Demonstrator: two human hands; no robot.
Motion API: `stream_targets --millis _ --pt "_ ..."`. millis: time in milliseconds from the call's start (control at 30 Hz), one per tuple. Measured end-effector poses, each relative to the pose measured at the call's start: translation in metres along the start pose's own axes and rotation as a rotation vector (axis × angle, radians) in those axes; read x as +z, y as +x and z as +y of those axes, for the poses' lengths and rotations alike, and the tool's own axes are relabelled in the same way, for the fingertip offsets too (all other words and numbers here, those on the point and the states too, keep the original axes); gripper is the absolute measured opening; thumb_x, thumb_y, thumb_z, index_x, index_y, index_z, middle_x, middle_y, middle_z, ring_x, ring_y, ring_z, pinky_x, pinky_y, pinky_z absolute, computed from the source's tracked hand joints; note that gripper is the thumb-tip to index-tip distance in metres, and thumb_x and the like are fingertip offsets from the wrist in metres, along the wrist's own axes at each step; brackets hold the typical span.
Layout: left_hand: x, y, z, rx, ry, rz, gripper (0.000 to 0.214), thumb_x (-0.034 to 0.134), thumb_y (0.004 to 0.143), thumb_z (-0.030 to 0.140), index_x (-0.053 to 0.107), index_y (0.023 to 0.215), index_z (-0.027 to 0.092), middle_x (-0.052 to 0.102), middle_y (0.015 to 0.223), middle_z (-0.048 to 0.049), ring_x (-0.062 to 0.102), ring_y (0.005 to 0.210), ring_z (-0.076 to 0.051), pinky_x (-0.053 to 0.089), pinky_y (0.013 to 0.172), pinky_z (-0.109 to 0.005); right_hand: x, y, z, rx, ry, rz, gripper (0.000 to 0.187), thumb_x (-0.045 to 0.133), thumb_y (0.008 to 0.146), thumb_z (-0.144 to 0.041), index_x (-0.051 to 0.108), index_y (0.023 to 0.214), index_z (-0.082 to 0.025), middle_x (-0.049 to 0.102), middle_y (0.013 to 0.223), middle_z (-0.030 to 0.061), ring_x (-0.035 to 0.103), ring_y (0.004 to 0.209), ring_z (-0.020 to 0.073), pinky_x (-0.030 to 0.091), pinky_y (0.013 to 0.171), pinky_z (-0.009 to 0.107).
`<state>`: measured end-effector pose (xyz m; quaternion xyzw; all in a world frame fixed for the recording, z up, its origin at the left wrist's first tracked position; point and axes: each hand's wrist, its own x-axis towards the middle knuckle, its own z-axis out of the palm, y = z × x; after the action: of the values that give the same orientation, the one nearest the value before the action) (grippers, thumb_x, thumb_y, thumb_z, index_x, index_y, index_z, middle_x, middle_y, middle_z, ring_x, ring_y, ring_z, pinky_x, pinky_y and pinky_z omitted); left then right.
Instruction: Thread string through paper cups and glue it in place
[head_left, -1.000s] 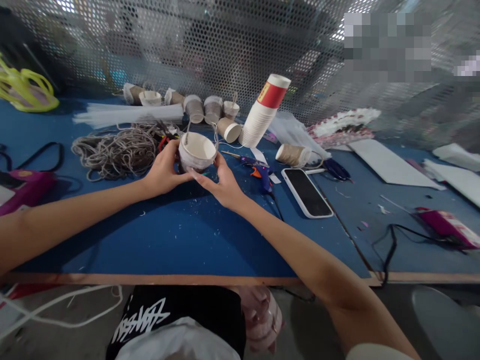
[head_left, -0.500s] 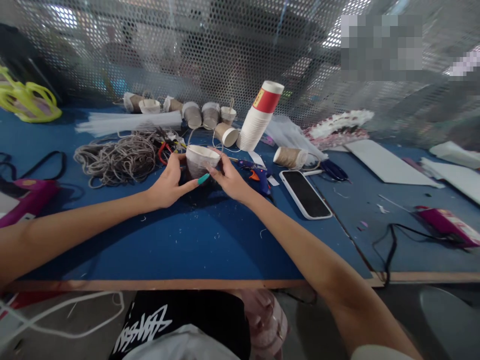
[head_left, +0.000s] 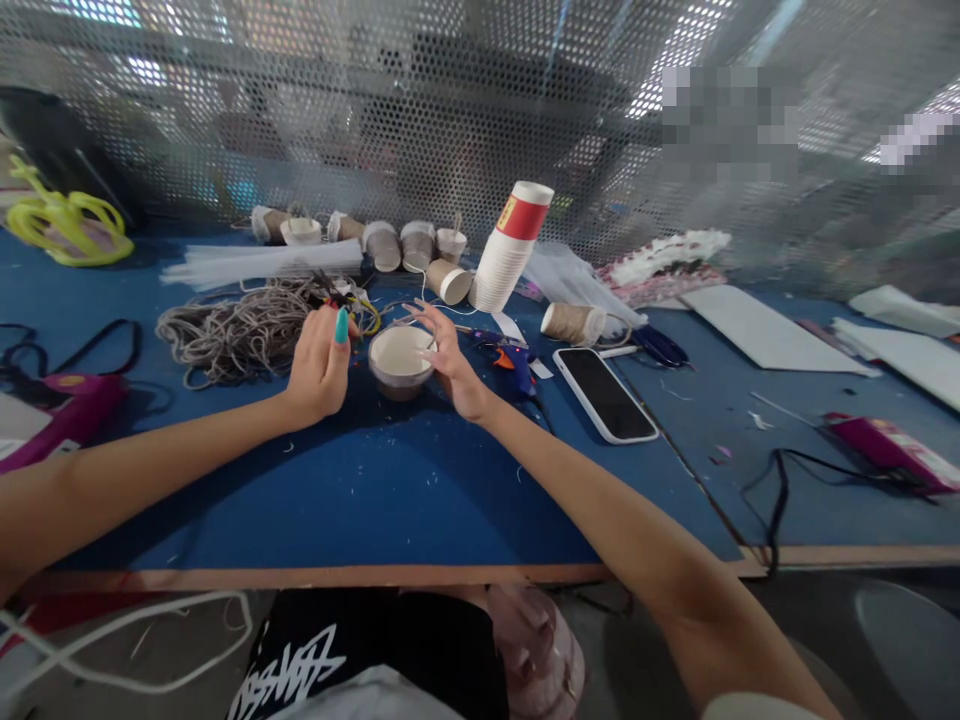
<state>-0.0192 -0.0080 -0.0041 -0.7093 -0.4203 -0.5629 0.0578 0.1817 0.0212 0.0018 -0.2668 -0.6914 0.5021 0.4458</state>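
A small paper cup [head_left: 403,362] wrapped in grey cord stands upright on the blue table, its white inside facing me. A thin cord handle arches at its rim. My right hand [head_left: 454,365] is at the cup's right side, fingers spread near the rim and handle; whether they touch it I cannot tell. My left hand [head_left: 320,365] is just left of the cup, apart from it. Its thumb with a long teal nail points up, and its other fingers are loosely bent and partly hidden. Behind the left hand lies a heap of grey cord [head_left: 225,335].
Behind stand a stack of white paper cups [head_left: 501,265] and several wrapped cups [head_left: 382,245]. Rightward lie a blue glue gun [head_left: 517,368], a phone [head_left: 606,395] and a twine-wrapped cup [head_left: 566,322]. A yellow crown-shaped piece [head_left: 67,228] and a magenta tool [head_left: 82,410] are at left.
The cup has been lowered from between both hands onto the table. My left hand has let go and drawn back left, thumb up. My right fingers have loosened and spread.
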Motion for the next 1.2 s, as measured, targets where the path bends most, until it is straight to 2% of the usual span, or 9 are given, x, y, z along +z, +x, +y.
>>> stream_targets --millis 100,267,433,600,767,867,1000,1100,1200 --pt "0.004 0.003 -0.007 -0.095 -0.086 0.002 0.051 0.021 0.097 0.060 0.055 0.097 0.023 0.051 0.091 -0.0060 0.055 0.085 -0.020 0.051 0.083 -0.040 0.003 -0.001 0.002 -0.092 -0.010 0.073 0.085 0.054 0.071 -0.073 0.027 0.138 -0.027 0.017 0.161 0.0118 0.038 0.141 0.0249 0.031 0.117 0.049" --pt "0.017 0.014 -0.016 -0.150 -0.441 -0.168 0.056 0.025 0.091 0.072 0.051 0.110 0.026 0.049 0.119 -0.0097 0.053 0.117 -0.023 0.050 0.100 -0.041 0.013 -0.002 -0.005 -0.170 0.034 0.171 0.078 0.035 0.078 -0.077 0.033 0.135 -0.024 0.028 0.157 0.0124 0.037 0.142 0.0216 0.030 0.119 0.044" --pt "0.020 0.032 -0.005 -0.186 -0.716 -0.368 0.068 0.027 0.087 0.077 0.041 0.131 0.027 0.051 0.137 -0.0117 0.050 0.131 -0.025 0.044 0.110 -0.045 0.021 -0.005 -0.012 -0.126 0.009 0.199 0.083 0.034 0.079 -0.080 0.041 0.137 -0.019 0.038 0.154 0.0116 0.034 0.144 0.0192 0.022 0.124 0.039" --pt "0.019 0.049 0.014 -0.155 -0.810 -0.447 0.070 0.028 0.088 0.076 0.048 0.132 0.025 0.057 0.136 -0.0092 0.054 0.129 -0.027 0.041 0.113 -0.047 0.026 -0.005 -0.012 -0.119 0.082 0.220 0.088 0.036 0.077 -0.083 0.042 0.139 -0.022 0.040 0.153 0.0088 0.034 0.145 0.0215 0.022 0.123 0.040" --pt "0.024 0.057 0.020 -0.071 -0.876 -0.433 0.066 0.033 0.089 0.072 0.068 0.106 0.019 0.064 0.126 -0.0102 0.052 0.128 -0.028 0.038 0.114 -0.044 0.028 -0.005 -0.007 -0.106 0.194 0.272 0.076 0.044 0.077 -0.080 0.046 0.130 -0.026 0.043 0.149 0.0072 0.036 0.143 0.0238 0.026 0.122 0.043" --pt "0.024 0.056 0.019 -0.121 -0.932 -0.485 0.062 0.040 0.089 0.070 0.070 0.100 0.017 0.069 0.114 -0.0111 0.061 0.116 -0.026 0.045 0.106 -0.040 0.028 -0.003 -0.005 -0.081 0.226 0.283 0.074 0.046 0.074 -0.081 0.046 0.124 -0.026 0.045 0.146 0.0078 0.040 0.140 0.0240 0.030 0.119 0.044" --pt "0.026 0.054 0.018 -0.182 -0.971 -0.424 0.057 0.047 0.087 0.068 0.069 0.095 0.016 0.071 0.097 -0.0097 0.068 0.098 -0.022 0.052 0.094 -0.036 0.024 0.003 -0.006 -0.068 0.284 0.270 0.060 0.057 0.072 -0.067 0.042 0.114 -0.026 0.050 0.140 0.0099 0.044 0.136 0.0231 0.033 0.117 0.043" --pt "0.027 0.053 0.018 -0.190 -0.948 -0.390 0.057 0.046 0.088 0.069 0.069 0.093 0.017 0.071 0.094 -0.0079 0.068 0.095 -0.020 0.054 0.091 -0.035 0.015 0.005 -0.013 -0.008 0.218 0.232 0.047 0.057 0.073 -0.053 0.042 0.107 -0.024 0.058 0.126 0.0106 0.054 0.124 0.0240 0.040 0.111 0.046" --pt "0.026 0.052 0.018 -0.197 -0.893 -0.382 0.057 0.046 0.087 0.069 0.068 0.094 0.016 0.070 0.098 -0.0076 0.067 0.102 -0.021 0.053 0.094 -0.036 0.001 0.004 -0.027 -0.010 0.030 0.216 0.037 0.056 0.076 -0.046 0.042 0.101 -0.023 0.061 0.114 0.0102 0.059 0.111 0.0234 0.046 0.101 0.047"
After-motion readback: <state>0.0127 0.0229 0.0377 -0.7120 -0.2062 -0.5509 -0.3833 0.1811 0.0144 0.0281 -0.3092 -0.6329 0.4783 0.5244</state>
